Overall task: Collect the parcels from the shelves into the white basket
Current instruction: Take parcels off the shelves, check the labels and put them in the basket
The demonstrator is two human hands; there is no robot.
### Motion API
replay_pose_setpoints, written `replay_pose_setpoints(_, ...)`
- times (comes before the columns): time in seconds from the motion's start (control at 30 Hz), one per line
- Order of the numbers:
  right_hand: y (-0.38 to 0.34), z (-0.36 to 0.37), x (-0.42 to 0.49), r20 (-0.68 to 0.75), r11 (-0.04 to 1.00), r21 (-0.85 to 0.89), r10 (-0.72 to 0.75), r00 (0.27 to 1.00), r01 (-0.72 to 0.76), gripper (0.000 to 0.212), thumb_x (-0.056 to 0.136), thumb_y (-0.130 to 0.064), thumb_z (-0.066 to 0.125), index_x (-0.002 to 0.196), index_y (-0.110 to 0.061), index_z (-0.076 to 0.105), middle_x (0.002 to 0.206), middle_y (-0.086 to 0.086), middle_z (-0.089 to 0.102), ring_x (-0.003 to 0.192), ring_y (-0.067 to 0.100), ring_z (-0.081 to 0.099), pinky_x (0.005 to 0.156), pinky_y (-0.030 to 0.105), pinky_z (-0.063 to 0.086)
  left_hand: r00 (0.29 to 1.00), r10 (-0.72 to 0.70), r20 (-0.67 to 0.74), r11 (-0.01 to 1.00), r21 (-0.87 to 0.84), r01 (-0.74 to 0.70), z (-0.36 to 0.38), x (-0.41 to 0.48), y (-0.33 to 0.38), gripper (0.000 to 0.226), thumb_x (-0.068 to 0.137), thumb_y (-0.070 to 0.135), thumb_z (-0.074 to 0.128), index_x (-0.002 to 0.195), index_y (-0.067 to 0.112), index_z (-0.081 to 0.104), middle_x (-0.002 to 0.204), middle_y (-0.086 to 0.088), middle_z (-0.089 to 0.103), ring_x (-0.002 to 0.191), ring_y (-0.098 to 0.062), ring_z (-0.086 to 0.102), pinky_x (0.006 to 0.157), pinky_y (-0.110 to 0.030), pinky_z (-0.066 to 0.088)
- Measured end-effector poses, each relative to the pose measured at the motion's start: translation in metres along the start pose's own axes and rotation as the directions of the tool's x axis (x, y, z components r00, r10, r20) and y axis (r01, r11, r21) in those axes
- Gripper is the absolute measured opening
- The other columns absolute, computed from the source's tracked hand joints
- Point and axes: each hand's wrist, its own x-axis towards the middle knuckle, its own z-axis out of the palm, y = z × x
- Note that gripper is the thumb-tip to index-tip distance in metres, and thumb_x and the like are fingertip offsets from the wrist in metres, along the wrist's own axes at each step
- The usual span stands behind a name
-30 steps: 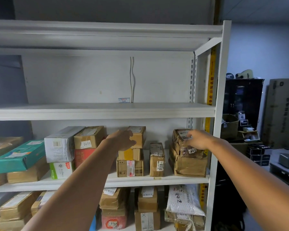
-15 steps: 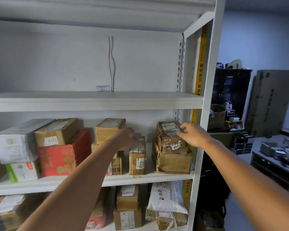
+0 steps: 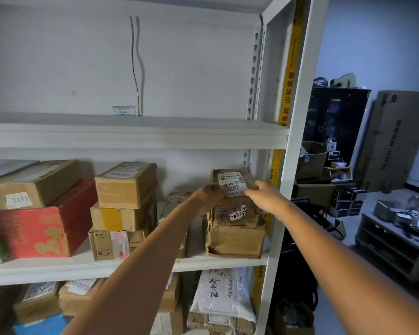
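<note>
A worn brown taped parcel (image 3: 235, 206) with white labels sits on top of a larger brown parcel (image 3: 235, 240) at the right end of the middle shelf (image 3: 58, 269). My left hand (image 3: 207, 197) grips its left side and my right hand (image 3: 264, 195) grips its top right edge. Left of it stands a stack of three brown boxes (image 3: 124, 209), then a red box (image 3: 44, 228) with a brown box (image 3: 34, 182) on it. A narrow box behind my left forearm is mostly hidden. The white basket is out of view.
The upper shelf (image 3: 131, 134) holds nothing but a small card. The lower shelf carries more boxes and a white bubble mailer (image 3: 224, 293). A white upright post (image 3: 293, 165) bounds the shelves on the right. Beyond it are a dark cabinet, cartons and a low table.
My view has shifted right and closer. My left hand moved right from the stacked boxes onto the worn parcel, and my right hand closed on its top edge.
</note>
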Motion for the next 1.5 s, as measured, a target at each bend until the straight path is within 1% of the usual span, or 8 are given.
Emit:
replay_pose_setpoints(0.17, 0.001, 0.002, -0.004, 0.028, 0.969, 0.234, 0.073, 0.997, -0.078, 0.017, 0.090, -0.035, 0.061, 0.105, -0.028, 0.055, 0.093, -0.001, 0.067, 0.081, 0.014, 0.065, 0.055, 0.026, 0.049, 1.000, 0.022, -0.016, 0.974, -0.223, -0.025, 0.008, -0.011, 0.000, 0.021, 0.098, 0.018, 0.050, 0.118, 0.013, 0.053, 0.089, 0.001, 0.062, 0.065, -0.002, 0.061, 0.047, -0.013, 0.050)
replay_pose_setpoints(0.3, 0.000, 0.006, -0.016, -0.001, 0.944, 0.329, 0.024, 1.000, -0.022, 0.024, 0.092, -0.028, 0.062, 0.116, -0.022, 0.059, 0.099, 0.000, 0.068, 0.089, 0.016, 0.065, 0.066, 0.031, 0.053, 0.998, 0.024, -0.063, 0.968, -0.248, -0.039, 0.011, -0.022, -0.003, 0.030, 0.095, 0.019, 0.056, 0.125, 0.018, 0.056, 0.111, -0.002, 0.067, 0.076, -0.005, 0.061, 0.053, -0.015, 0.046)
replay_pose_setpoints(0.43, -0.005, 0.012, -0.038, -0.042, 0.909, 0.414, -0.030, 0.999, 0.045, 0.031, 0.091, -0.019, 0.065, 0.122, -0.021, 0.060, 0.110, 0.000, 0.069, 0.097, 0.016, 0.065, 0.089, 0.041, 0.055, 0.991, 0.051, -0.125, 0.942, -0.325, -0.089, 0.010, -0.038, -0.013, 0.032, 0.092, 0.016, 0.060, 0.123, 0.023, 0.057, 0.093, 0.013, 0.067, 0.064, 0.007, 0.064, 0.043, -0.008, 0.044)
replay_pose_setpoints(0.67, -0.027, 0.037, -0.109, -0.153, 0.873, 0.460, -0.099, 0.983, 0.160, 0.056, 0.090, -0.021, 0.067, 0.141, -0.024, 0.045, 0.128, -0.004, 0.062, 0.112, 0.014, 0.061, 0.095, 0.043, 0.052, 0.975, 0.149, -0.164, 0.883, -0.422, -0.206, -0.007, -0.098, -0.035, 0.066, 0.087, 0.005, 0.063, 0.144, 0.017, 0.033, 0.115, 0.001, 0.062, 0.106, -0.019, 0.063, 0.082, -0.031, 0.057)
replay_pose_setpoints(0.87, -0.043, 0.086, -0.200, -0.247, 0.798, 0.512, -0.219, 0.944, 0.319, 0.045, 0.087, -0.019, 0.070, 0.120, -0.045, 0.056, 0.111, -0.024, 0.067, 0.104, -0.005, 0.062, 0.092, 0.024, 0.052, 0.926, 0.321, -0.196, 0.835, -0.402, -0.375, -0.027, -0.176, -0.084, 0.050, 0.088, 0.005, 0.063, 0.125, 0.035, 0.047, 0.110, 0.019, 0.068, 0.106, -0.001, 0.063, 0.090, -0.022, 0.053)
replay_pose_setpoints(1.03, -0.063, 0.137, -0.250, -0.196, 0.762, 0.556, -0.269, 0.943, 0.333, 0.057, 0.088, -0.020, 0.069, 0.137, -0.034, 0.044, 0.114, -0.027, 0.064, 0.108, -0.010, 0.058, 0.090, 0.012, 0.048, 0.903, 0.334, -0.270, 0.845, -0.339, -0.414, -0.053, -0.238, -0.135, 0.073, 0.089, 0.012, 0.064, 0.150, 0.022, 0.024, 0.117, 0.030, 0.059, 0.114, 0.009, 0.054, 0.087, -0.009, 0.047)
replay_pose_setpoints(1.2, -0.100, 0.192, -0.280, -0.107, 0.732, 0.584, -0.361, 0.926, 0.352, 0.058, 0.088, -0.019, 0.069, 0.139, -0.030, 0.043, 0.119, -0.021, 0.062, 0.109, -0.009, 0.057, 0.090, 0.009, 0.046, 0.868, 0.286, -0.406, 0.853, -0.304, -0.424, -0.094, -0.290, -0.178, 0.071, 0.090, 0.004, 0.062, 0.149, 0.019, 0.027, 0.136, 0.006, 0.055, 0.124, -0.006, 0.052, 0.095, -0.023, 0.049)
replay_pose_setpoints(1.5, -0.189, 0.312, -0.289, 0.143, 0.582, 0.762, -0.579, 0.803, 0.284, 0.056, 0.088, -0.002, 0.066, 0.136, -0.025, 0.048, 0.120, -0.014, 0.065, 0.108, -0.004, 0.061, 0.087, 0.009, 0.047, 0.736, 0.152, -0.659, 0.904, -0.209, -0.373, -0.186, -0.378, -0.246, 0.061, 0.089, -0.012, 0.054, 0.128, 0.034, 0.042, 0.119, 0.012, 0.067, 0.113, -0.012, 0.062, 0.086, -0.024, 0.052)
